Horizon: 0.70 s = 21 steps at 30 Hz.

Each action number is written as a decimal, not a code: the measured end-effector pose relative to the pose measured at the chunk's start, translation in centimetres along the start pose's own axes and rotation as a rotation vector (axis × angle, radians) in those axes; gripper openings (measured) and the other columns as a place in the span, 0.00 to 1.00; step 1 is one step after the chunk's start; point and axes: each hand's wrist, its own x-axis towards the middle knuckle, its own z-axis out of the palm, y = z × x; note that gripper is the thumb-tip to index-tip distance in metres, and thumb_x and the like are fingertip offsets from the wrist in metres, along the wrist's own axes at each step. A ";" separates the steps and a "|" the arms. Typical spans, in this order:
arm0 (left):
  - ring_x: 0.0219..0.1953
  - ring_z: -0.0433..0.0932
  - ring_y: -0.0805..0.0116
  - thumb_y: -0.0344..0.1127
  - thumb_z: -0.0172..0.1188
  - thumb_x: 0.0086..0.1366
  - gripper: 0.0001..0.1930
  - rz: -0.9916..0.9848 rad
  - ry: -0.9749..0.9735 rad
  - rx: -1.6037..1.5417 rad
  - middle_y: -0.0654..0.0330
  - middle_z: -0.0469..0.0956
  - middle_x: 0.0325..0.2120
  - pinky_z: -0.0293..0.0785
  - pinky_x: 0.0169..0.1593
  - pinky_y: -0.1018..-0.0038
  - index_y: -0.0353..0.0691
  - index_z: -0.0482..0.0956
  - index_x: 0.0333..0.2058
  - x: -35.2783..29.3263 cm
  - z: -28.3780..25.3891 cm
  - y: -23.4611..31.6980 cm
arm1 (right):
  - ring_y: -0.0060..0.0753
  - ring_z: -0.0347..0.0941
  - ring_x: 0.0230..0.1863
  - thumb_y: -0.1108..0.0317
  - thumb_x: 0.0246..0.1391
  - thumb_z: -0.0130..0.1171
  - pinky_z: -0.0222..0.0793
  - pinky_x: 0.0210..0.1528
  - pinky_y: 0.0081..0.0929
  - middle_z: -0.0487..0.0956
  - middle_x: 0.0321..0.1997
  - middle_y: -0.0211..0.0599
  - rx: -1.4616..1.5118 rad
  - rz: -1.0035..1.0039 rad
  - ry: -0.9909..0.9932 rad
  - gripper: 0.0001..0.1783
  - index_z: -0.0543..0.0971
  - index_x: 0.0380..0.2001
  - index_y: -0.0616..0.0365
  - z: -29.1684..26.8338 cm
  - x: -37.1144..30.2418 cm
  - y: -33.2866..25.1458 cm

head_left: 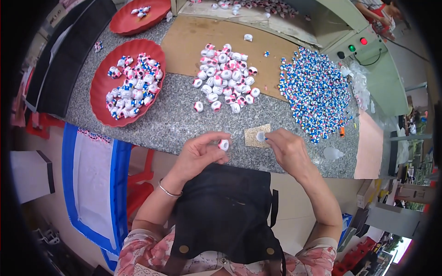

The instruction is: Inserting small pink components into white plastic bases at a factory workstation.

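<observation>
My left hand (205, 150) is closed on a small white toy head (223, 145) with pink on its side and a round opening facing up. My right hand (287, 149) pinches a small blue piece (266, 138), mostly hidden by the fingertips. Those fingertips are at a little round white cup (260, 136) on a tan speckled pad (252, 138). Beyond my hands lies a pile of white and pink toy heads (225, 76). To its right is a broad heap of tiny blue and white pieces (315, 92).
On the left stand a scalloped red bowl (99, 94) holding toys and a second red bowl (122, 27). Behind the piles is a machine (384, 69) with lit buttons. A clear plastic piece (332, 153) lies near the right edge. A blue-rimmed crate (69, 184) sits below left.
</observation>
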 end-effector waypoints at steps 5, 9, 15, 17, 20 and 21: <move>0.41 0.80 0.74 0.23 0.58 0.66 0.17 0.108 0.033 0.087 0.56 0.79 0.46 0.78 0.44 0.78 0.34 0.75 0.53 0.2 0.2 0.1 | 0.49 0.77 0.30 0.81 0.48 0.58 0.73 0.31 0.40 0.78 0.30 0.44 -0.107 -0.082 -0.077 0.09 0.80 0.35 0.62 -0.2 1.5 0.0; 0.40 0.80 0.75 0.22 0.57 0.66 0.15 0.178 0.013 0.102 0.56 0.79 0.44 0.77 0.43 0.79 0.33 0.76 0.52 1.0 0.6 0.7 | 0.50 0.76 0.30 0.81 0.46 0.57 0.73 0.31 0.41 0.76 0.29 0.44 -0.180 -0.132 -0.159 0.10 0.79 0.34 0.62 0.4 1.8 0.0; 0.40 0.80 0.73 0.26 0.55 0.69 0.16 0.004 0.007 0.024 0.58 0.78 0.43 0.78 0.44 0.77 0.33 0.73 0.54 2.0 1.2 1.0 | 0.49 0.77 0.33 0.82 0.43 0.56 0.75 0.35 0.41 0.75 0.31 0.44 -0.094 -0.073 -0.053 0.13 0.78 0.36 0.63 -0.1 1.5 -0.4; 0.40 0.80 0.73 0.27 0.55 0.69 0.16 -0.037 -0.019 -0.020 0.59 0.78 0.42 0.78 0.45 0.77 0.33 0.73 0.54 2.8 1.5 0.6 | 0.49 0.77 0.32 0.81 0.46 0.58 0.74 0.33 0.40 0.77 0.31 0.44 -0.079 -0.068 -0.029 0.11 0.79 0.36 0.63 0.4 1.2 0.2; 0.41 0.80 0.73 0.27 0.55 0.69 0.16 -0.069 -0.070 -0.075 0.60 0.77 0.42 0.78 0.46 0.76 0.33 0.73 0.55 3.5 1.8 0.1 | 0.49 0.78 0.30 0.80 0.50 0.60 0.73 0.31 0.38 0.79 0.31 0.44 -0.004 -0.021 0.041 0.08 0.80 0.36 0.63 0.4 0.9 0.1; 0.42 0.80 0.73 0.25 0.55 0.68 0.16 -0.062 -0.102 -0.084 0.60 0.77 0.43 0.78 0.46 0.76 0.33 0.73 0.55 3.7 2.0 0.0 | 0.49 0.78 0.30 0.80 0.51 0.61 0.74 0.31 0.37 0.79 0.31 0.45 0.053 0.023 0.089 0.07 0.81 0.36 0.63 0.4 0.8 0.0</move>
